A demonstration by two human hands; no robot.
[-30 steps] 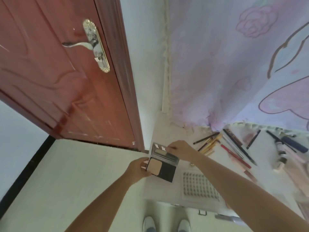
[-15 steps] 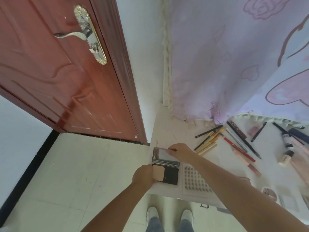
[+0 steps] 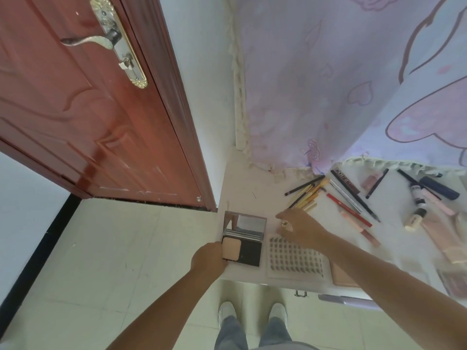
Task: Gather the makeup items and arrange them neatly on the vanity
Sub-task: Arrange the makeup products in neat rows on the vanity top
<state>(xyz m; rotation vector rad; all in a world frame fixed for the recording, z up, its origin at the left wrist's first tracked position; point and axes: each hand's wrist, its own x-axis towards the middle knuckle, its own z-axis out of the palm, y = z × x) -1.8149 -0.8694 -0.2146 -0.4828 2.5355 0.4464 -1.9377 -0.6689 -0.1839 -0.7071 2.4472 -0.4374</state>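
Observation:
An open black powder compact lies at the vanity's front left corner, its mirror lid tilted up and its beige pad showing. My left hand grips the compact's left edge, thumb on the pad. My right hand hovers just right of the lid with fingers spread, and a small gold piece shows under its fingertips. Several gold and black pencils lie fanned just beyond that hand. A red pencil and dark liners lie further right.
A white tray of false lashes sits right of the compact, under my right forearm. Small bottles and tubes lie at the far right. A lilac curtain hangs behind the vanity. A red door stands to the left.
The compact has come down onto the vanity corner. My right hand has let go of the mirror lid and moved right toward the pencils. My left hand still holds the compact's edge.

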